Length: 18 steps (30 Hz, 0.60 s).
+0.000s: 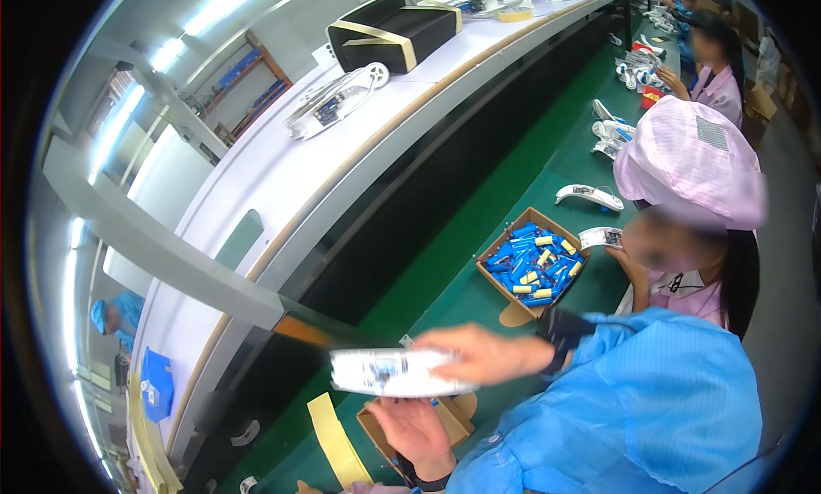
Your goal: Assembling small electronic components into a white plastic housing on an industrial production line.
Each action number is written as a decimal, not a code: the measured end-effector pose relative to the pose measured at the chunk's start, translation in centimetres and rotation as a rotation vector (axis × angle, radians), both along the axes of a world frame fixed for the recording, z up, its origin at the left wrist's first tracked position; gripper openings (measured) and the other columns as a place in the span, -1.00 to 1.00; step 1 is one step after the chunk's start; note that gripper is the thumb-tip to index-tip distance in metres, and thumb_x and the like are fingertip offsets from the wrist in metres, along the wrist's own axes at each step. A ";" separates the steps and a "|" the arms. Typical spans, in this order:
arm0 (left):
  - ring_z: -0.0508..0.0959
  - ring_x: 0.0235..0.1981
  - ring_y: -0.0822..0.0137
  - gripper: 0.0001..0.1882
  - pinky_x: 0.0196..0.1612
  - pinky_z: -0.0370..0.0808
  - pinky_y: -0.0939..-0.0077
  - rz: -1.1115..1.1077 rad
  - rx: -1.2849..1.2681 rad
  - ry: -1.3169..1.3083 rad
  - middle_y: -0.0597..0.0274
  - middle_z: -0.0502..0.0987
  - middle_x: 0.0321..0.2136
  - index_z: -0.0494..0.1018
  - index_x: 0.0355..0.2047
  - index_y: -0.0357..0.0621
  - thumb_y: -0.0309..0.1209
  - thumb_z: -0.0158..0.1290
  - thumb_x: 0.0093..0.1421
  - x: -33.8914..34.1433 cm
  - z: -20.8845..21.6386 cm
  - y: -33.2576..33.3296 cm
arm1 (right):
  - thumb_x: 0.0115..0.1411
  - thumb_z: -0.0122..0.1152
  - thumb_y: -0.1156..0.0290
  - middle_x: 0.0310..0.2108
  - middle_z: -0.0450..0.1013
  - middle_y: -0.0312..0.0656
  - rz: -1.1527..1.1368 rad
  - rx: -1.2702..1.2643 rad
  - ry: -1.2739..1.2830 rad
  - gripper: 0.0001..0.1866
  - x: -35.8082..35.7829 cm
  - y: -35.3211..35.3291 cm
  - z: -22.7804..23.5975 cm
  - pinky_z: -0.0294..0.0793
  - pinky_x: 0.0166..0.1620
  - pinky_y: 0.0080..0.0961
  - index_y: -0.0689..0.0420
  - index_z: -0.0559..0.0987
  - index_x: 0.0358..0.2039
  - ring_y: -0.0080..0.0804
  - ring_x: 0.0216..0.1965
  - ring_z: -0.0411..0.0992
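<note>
- Right hand (479, 354) closed on white housing (363, 371), near green bench's (462, 313) far edge; loose grip could drop it.
- Left hand (415, 427) open beneath, seemingly empty.

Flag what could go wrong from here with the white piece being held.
First, the right hand appears to grip the white piece toward one end, so the free end could tip or slip; the left hand is open beneath, and whether it touches the piece is unclear.

Second, small parts show in the piece's face, so a drop or knock against the cardboard box below might damage them.
</note>
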State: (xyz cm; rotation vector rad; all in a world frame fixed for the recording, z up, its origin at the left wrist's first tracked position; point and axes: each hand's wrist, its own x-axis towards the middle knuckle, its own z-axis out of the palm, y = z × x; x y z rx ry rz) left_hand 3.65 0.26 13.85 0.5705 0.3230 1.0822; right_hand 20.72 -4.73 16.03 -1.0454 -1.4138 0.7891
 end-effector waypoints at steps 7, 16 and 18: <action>0.49 -0.14 0.14 -0.56 0.03 0.38 0.27 -0.293 0.051 0.305 -0.01 0.46 -0.16 0.27 0.05 -0.33 -0.21 -0.25 0.34 -2.1 -1.9 -1.6 | -0.03 0.15 0.59 -0.26 0.53 -0.17 -0.817 0.733 -0.891 -0.67 13.8 8.9 13.8 0.37 -0.12 -0.29 0.10 0.55 -0.18 -0.15 -0.23 0.44; 0.49 -0.15 0.16 -0.64 0.03 0.39 0.30 -0.318 -0.034 0.316 -0.02 0.47 -0.18 0.28 0.01 -0.35 -0.33 -0.17 0.31 -3.8 -3.4 -1.6 | 0.05 0.22 0.35 0.13 0.28 -0.04 -1.154 0.117 -0.999 -0.49 20.6 20.6 14.7 0.17 0.11 -0.10 -0.17 0.43 0.07 -0.06 0.17 0.16; 0.49 -0.15 0.17 -0.64 0.03 0.39 0.31 -0.314 -0.045 0.321 -0.02 0.47 -0.18 0.28 0.00 -0.35 -0.33 -0.17 0.31 -3.9 -3.8 -1.4 | -0.01 0.25 0.37 0.16 0.20 0.10 -1.164 0.166 -0.985 -0.38 21.2 20.4 14.0 0.18 0.13 -0.08 -0.11 0.35 0.13 0.02 0.18 0.14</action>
